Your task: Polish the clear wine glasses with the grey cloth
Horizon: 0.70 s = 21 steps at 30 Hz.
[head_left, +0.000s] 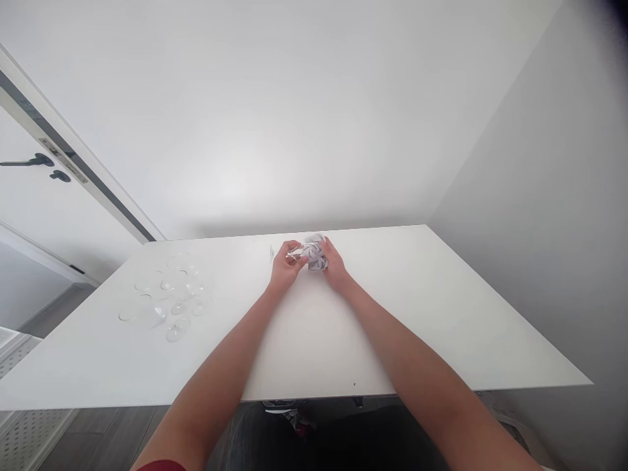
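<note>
Near the far edge of the table, my left hand (284, 265) is closed around a clear glass (295, 254), apparently a wine glass lying sideways. A bit of clear glass (271, 252) shows just left of that hand; whether it is the same glass's foot is hard to tell. My right hand (334, 263) grips a crumpled light grey cloth (315, 254), pressed against the glass between both hands. The cloth and fingers hide much of the glass. On the left of the table stand several clear stemmed glasses (177, 329) in a close group.
The white table (441, 327) reaches from the left side to the right wall (549, 216), with a white wall (304, 118) behind it. At the far left is a door with a black handle (36, 160). A tiny dark speck (354, 384) lies near the front edge.
</note>
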{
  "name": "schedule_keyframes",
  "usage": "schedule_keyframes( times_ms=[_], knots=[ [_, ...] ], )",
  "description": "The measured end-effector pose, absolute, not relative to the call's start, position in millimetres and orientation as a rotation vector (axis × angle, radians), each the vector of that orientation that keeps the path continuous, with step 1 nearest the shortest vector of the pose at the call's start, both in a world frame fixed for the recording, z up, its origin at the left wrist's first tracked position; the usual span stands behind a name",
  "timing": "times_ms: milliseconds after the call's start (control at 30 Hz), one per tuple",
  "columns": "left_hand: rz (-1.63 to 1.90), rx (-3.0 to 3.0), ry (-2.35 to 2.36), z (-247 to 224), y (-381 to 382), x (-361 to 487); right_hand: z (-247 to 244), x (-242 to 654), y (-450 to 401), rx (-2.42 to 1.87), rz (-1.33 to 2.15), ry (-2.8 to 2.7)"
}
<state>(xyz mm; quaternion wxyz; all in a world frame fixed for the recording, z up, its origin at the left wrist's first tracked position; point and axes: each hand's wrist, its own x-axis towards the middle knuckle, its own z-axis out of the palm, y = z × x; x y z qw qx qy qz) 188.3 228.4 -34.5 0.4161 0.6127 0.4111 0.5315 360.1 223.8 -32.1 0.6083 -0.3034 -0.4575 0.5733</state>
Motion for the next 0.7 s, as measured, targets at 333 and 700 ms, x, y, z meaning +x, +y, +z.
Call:
schedule_keyframes(
  times_ms=[333, 700],
  knots=[
    [1.342, 1.626, 0.867, -32.4, 224.6, 189.5, -29.4, 363.5, 218.7, -0.661, 1.442, -1.154],
    [1.323, 1.420, 1.078, -30.1, 227.3, 193.8, -26.8, 363.1, 212.0, -0.728, 1.147, -1.426]
  ],
)
